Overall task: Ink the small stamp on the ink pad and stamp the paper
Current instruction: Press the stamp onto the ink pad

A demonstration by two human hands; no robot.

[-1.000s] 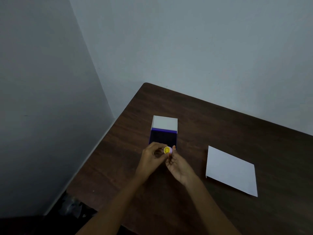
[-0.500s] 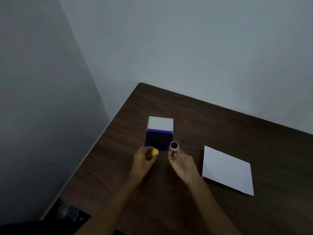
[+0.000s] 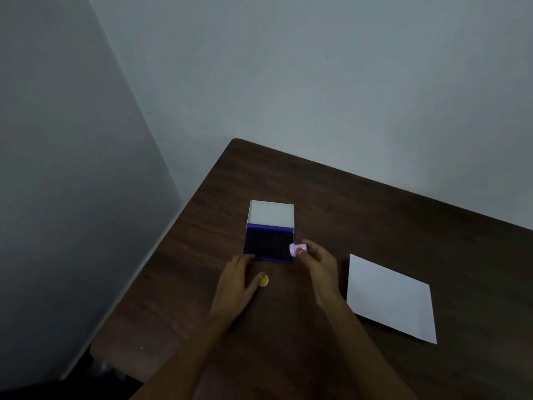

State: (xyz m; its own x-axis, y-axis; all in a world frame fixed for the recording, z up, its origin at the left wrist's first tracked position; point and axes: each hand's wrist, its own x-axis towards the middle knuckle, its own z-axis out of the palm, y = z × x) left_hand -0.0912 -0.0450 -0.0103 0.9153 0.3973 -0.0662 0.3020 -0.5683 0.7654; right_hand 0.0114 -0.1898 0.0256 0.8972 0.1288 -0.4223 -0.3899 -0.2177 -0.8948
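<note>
The open ink pad (image 3: 266, 244) lies on the dark wooden table, its dark inked face toward me and its white lid (image 3: 271, 212) folded back behind it. My right hand (image 3: 318, 262) pinches the small pink stamp (image 3: 297, 249) at the pad's right front corner, tipped toward the pad. My left hand (image 3: 238, 280) rests flat on the table, fingertips at the pad's near left edge. The yellow stamp cap (image 3: 264, 280) lies on the table by my left thumb. The white paper (image 3: 392, 297) sits to the right, flat.
The table (image 3: 375, 220) fills a corner: a grey wall runs along its back edge and another stands off its left edge. The table's left edge drops to a dark floor.
The yellow cap went down onto the table and my left hand flattened by the pad. My right hand carried the stamp forward to the pad's right corner and turned it over.
</note>
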